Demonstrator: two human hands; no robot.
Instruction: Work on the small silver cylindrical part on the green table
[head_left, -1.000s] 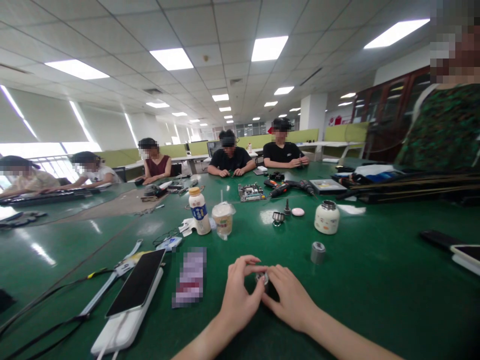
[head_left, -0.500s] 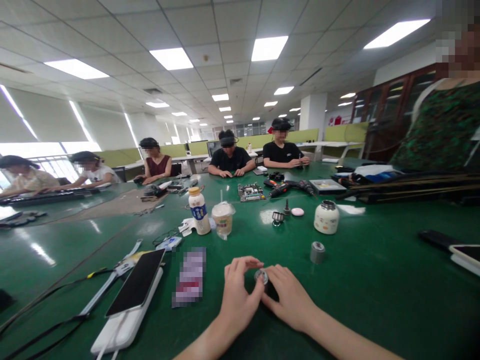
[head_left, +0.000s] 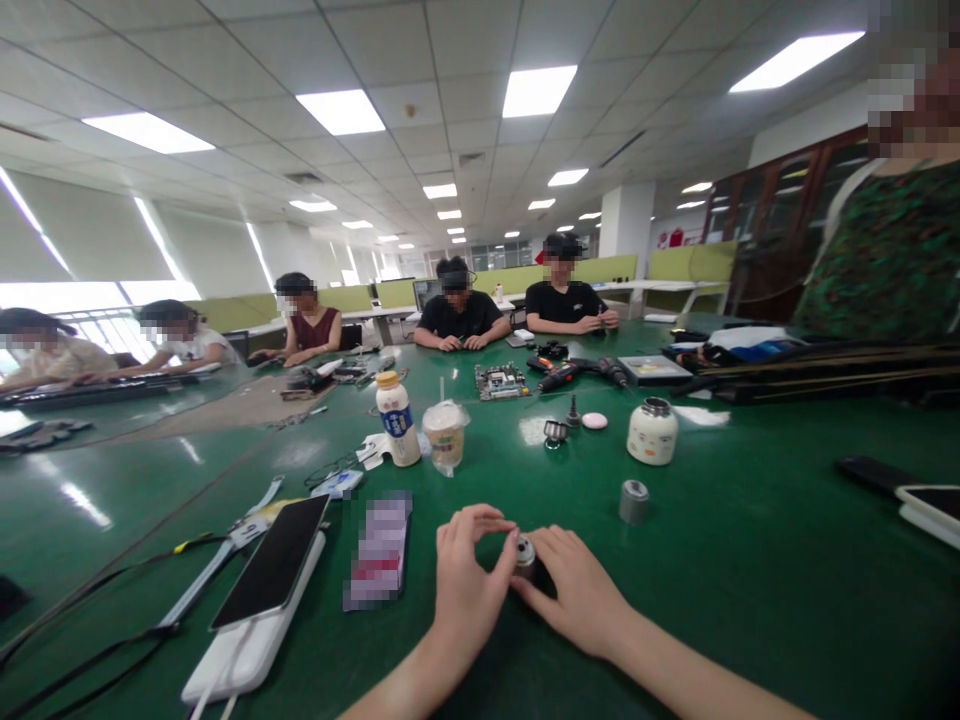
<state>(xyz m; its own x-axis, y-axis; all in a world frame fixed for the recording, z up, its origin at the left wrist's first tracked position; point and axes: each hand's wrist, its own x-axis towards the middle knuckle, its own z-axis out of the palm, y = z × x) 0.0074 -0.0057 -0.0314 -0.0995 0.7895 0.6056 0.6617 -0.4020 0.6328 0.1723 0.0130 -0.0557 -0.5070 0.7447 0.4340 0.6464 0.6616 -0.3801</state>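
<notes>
The right hand [head_left: 577, 592] curls fingers and thumb around a small upright metal cylinder [head_left: 525, 566] toward the green table's [head_left: 720, 620] near edge; the left hand [head_left: 471, 570] arches beside it, thumb tip at the rim, though whether it pinches anything one cannot tell. A firm right-hand hold low on the smooth-looking round wall, with light left fingertips, would probably stop it turning or tipping. Toward the far edge stand a dull-grey cylinder [head_left: 634, 503] and a glossy, rounded cream jar [head_left: 652, 438].

Comprises a left grip [head_left: 469, 565] and a right grip [head_left: 574, 585], each a bare hand with slender fingers [head_left: 555, 545], narrow wrist [head_left: 611, 630], uncovered forearm [head_left: 690, 665].
</notes>
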